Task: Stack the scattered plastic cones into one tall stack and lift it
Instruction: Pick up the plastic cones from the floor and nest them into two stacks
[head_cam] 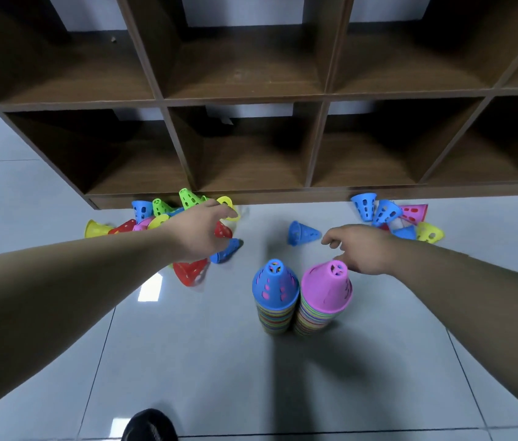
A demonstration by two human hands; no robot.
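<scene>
Tapering perforated cones (pixel 302 233), seemingly glossy plastic

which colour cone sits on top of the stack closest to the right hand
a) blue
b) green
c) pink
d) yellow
c, a pink cone tops the stack closest to the right hand; the blue cone tops the other stack beside it.

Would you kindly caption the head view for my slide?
Left hand reaches into scattered cones by the shelf; right hand hovers near a lone blue cone behind the blue-topped stack and pink-topped stack.
</scene>
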